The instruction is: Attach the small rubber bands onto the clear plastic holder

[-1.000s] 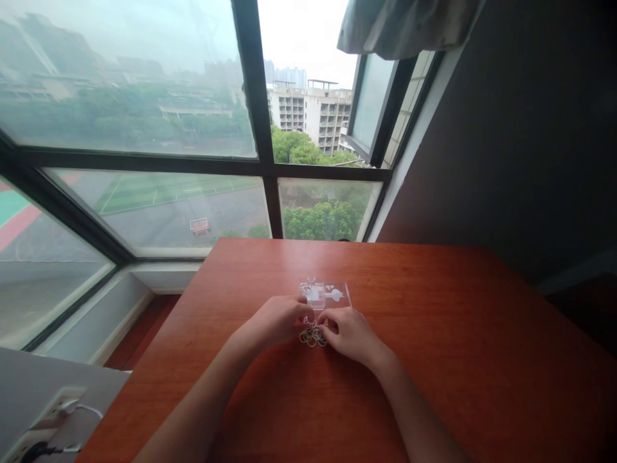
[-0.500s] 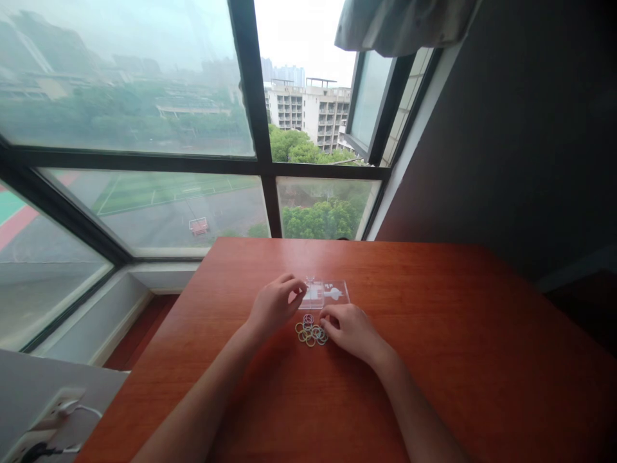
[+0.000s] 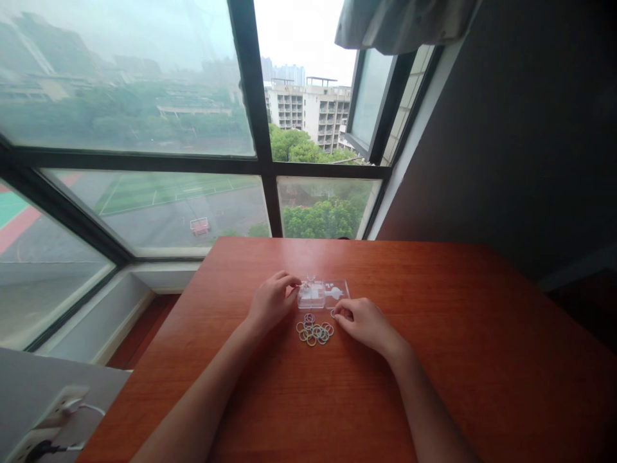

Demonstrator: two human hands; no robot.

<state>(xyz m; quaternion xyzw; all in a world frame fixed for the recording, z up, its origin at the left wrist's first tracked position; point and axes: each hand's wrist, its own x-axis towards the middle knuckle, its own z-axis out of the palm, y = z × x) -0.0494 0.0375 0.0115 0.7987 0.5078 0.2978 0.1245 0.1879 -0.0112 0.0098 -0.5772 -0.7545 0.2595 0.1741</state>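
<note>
Here, right fingers (image 3: 339, 313) pinch a ring (image 3: 332, 314); left fingers (image 3: 290, 281), grip unclear, are at the clear box (image 3: 312, 303), contents indistinct.

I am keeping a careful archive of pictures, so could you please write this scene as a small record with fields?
Surface: reddish-brown table
Left hand: fingertips at the left edge of the clear box; whether they grip anything is too small to tell
Right hand: pinches a pale ring
Loose items: thin, pale-coloured rings in a cluster, nearer the person than the box
Beside the box: flat clear panel with white marking, on its right
Background: window frame, grey curtain
</note>
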